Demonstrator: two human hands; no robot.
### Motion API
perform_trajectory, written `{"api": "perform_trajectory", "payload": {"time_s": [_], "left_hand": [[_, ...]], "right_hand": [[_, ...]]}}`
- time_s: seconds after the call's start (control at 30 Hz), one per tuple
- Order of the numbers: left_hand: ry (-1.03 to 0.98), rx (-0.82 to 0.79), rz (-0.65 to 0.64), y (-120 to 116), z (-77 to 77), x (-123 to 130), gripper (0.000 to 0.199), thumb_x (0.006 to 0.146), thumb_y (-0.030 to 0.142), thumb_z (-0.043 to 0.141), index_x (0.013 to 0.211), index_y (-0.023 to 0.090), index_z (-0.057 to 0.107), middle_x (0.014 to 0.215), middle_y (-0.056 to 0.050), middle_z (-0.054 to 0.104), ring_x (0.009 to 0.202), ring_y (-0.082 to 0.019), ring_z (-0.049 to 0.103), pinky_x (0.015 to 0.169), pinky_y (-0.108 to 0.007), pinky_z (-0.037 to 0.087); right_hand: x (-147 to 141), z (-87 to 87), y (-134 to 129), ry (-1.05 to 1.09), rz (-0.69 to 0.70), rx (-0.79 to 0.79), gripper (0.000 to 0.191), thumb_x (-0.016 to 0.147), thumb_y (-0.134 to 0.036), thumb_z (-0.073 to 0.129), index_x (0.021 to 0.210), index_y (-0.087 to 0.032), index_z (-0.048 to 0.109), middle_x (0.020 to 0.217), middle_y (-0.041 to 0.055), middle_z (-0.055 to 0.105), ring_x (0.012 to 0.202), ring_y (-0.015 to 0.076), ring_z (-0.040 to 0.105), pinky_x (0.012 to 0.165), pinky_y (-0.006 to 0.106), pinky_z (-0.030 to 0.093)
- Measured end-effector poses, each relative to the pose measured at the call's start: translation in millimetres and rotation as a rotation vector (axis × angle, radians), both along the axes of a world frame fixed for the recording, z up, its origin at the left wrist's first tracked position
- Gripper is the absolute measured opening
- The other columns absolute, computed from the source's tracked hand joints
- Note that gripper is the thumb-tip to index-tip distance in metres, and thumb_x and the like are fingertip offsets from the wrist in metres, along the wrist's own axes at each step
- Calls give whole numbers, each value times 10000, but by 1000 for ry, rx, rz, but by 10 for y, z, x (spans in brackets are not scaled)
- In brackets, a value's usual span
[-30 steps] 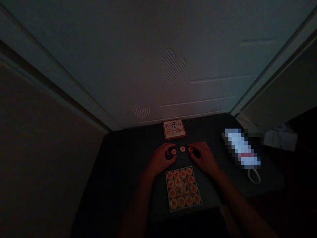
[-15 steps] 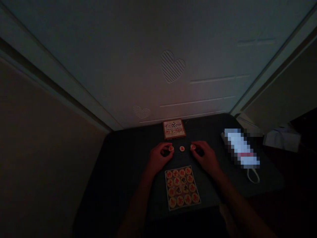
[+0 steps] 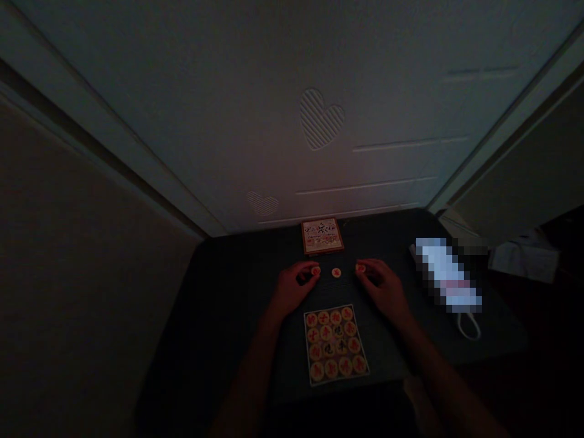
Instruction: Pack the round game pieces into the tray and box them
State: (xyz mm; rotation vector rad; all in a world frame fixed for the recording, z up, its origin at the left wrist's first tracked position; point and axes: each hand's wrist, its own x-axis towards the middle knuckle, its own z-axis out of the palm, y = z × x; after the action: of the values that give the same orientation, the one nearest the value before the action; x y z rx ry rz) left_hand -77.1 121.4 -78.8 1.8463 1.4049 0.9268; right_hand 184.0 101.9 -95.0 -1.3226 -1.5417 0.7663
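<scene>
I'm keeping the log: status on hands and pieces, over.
Left hand pinching one disc. Right hand pinching another disc. Third disc between them; tray of discs closer in.

From where I stand it's so dim that the table [image 3: 228,298] sinks toward black; brightest is a bluish-white patch [image 3: 447,274], blocky with pixelation.

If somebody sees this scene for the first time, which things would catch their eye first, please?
Probably the bright, pixelated object on the right of the dark table, since the rest is dim. Next, near the table's middle, the left hand holds one round piece, the right hand holds another, and a third piece lies between them. Nearer the viewer, a tray shows rows of round pieces with red or black characters.
</scene>
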Motion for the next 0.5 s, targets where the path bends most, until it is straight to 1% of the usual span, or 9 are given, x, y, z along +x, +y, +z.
{"api": "perform_trajectory", "payload": {"time_s": [0.17,0.27,0.4,0.5], "left_hand": [[-12,-28,-4,-4,11,7,217,895,300,678,1105,267,724,1042,-11,787,878,-188,737,781,-324,572],[-15,-38,3,-8,17,14,202,908,333,672,1088,268,736,1045,-11,789,886,-190,739,798,-327,574],[-15,-43,20,-3,3,20,208,910,361,669,1079,264,741,1047,-16,790,888,-197,738,799,-333,579],[-13,-40,33,9,-19,20,219,903,367,675,1081,258,742,1024,-21,792,870,-200,736,796,-338,582]], "right_hand": [[-7,19,-16,-20,-5,-31,315,922,-464,640,1150,-260,712,1064,62,744,926,226,730,842,375,605],[-11,43,-20,-61,9,-28,299,924,-473,635,1102,-255,739,1068,65,754,956,238,724,856,381,590],[-19,71,-25,-58,8,-69,332,918,-498,638,1115,-251,741,1113,69,757,992,248,721,876,386,580],[-26,88,-34,-19,0,-120,359,912,-511,645,1130,-240,735,1066,68,773,953,243,737,856,374,585]]}}
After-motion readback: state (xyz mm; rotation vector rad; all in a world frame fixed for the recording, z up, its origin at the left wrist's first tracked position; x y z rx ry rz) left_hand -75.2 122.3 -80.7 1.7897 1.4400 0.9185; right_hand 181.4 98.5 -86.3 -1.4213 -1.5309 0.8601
